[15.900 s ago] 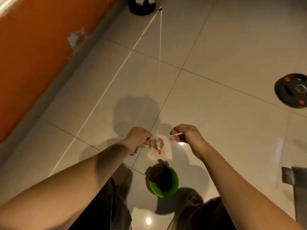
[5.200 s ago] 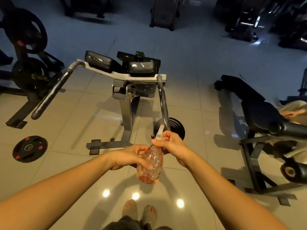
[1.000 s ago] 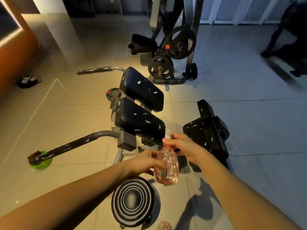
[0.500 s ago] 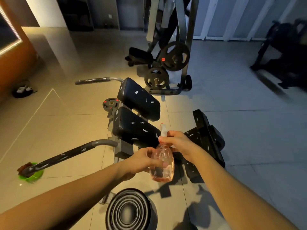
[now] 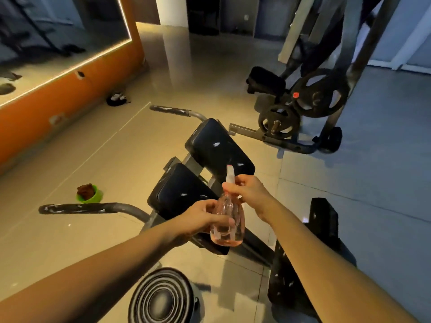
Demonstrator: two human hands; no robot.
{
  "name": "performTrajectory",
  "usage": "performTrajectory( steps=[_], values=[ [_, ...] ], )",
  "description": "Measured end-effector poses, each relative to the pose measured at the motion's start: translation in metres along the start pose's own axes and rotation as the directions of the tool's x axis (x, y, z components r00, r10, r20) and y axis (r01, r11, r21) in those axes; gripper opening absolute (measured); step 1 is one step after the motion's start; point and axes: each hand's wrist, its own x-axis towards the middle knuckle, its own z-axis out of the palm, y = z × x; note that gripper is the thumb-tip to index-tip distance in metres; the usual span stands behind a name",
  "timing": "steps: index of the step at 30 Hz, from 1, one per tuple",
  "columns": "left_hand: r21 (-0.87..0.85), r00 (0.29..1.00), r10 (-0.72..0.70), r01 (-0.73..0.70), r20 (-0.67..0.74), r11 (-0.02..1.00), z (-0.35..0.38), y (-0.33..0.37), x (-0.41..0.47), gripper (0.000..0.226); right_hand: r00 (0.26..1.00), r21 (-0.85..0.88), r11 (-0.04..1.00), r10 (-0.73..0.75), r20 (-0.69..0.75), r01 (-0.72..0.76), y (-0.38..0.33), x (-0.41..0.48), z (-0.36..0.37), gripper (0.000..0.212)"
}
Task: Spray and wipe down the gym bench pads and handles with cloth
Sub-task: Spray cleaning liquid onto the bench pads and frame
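A clear pink spray bottle (image 5: 228, 226) hangs in front of me above the bench. My left hand (image 5: 201, 216) grips its body while my right hand (image 5: 247, 191) grips the white spray head at the neck. Just beyond the bottle lie two black pads, the near pad (image 5: 178, 191) and the far pad (image 5: 218, 149), both flecked with white marks. A padded handle (image 5: 79, 208) sticks out to the left, and a second handle (image 5: 171, 110) sits farther back. A brown cloth (image 5: 85, 190) rests in a green bowl (image 5: 93, 198) on the floor at left.
A black foot plate (image 5: 323, 227) stands to my right and a ribbed round roller (image 5: 162, 298) lies below my arms. A weight-plate rack (image 5: 310, 101) stands at the back right. The orange wall (image 5: 63, 99) with a mirror runs along the left; shoes (image 5: 116, 99) lie by it.
My view has swung left and closer to the bench, bringing the orange wall and mirror into sight. Both hands keep the same hold on the spray bottle.
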Motion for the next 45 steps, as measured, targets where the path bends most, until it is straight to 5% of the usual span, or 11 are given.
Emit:
performTrajectory(
  steps=[7, 15, 25, 28, 36, 45],
  values=[
    [-0.005, 0.995, -0.093, 0.093, 0.024, 0.996, 0.032, 0.005, 0.021, 0.061, 0.992, 0.049, 0.996, 0.069, 0.104, -0.074, 0.030, -0.001, -0.048, 0.037],
    [-0.049, 0.980, -0.170, 0.175, 0.099, 0.983, 0.062, 0.003, 0.045, 0.065, 0.989, 0.006, 0.989, 0.149, 0.011, -0.149, 0.062, 0.000, -0.066, 0.042],
    [-0.112, 0.977, -0.035, 0.011, -0.212, 0.994, 0.054, 0.017, 0.048, 0.081, 0.992, 0.076, 0.997, -0.019, 0.128, 0.010, 0.013, 0.027, -0.064, 0.036],
    [-0.150, 0.968, -0.004, -0.035, -0.250, 0.988, 0.045, 0.027, 0.053, 0.068, 0.990, 0.005, 0.998, -0.060, 0.126, 0.060, -0.008, 0.039, -0.063, 0.038],
    [-0.184, 0.996, -0.083, 0.076, -0.027, 0.980, 0.041, 0.021, 0.056, 0.064, 0.991, 0.000, 0.997, 0.080, 0.110, -0.080, 0.009, 0.032, -0.066, 0.039],
    [-0.010, 0.963, -0.159, 0.166, 0.217, 0.986, 0.078, -0.016, 0.067, 0.073, 0.981, 0.050, 0.987, 0.156, -0.117, -0.151, 0.086, -0.036, -0.075, 0.033]
  ],
)
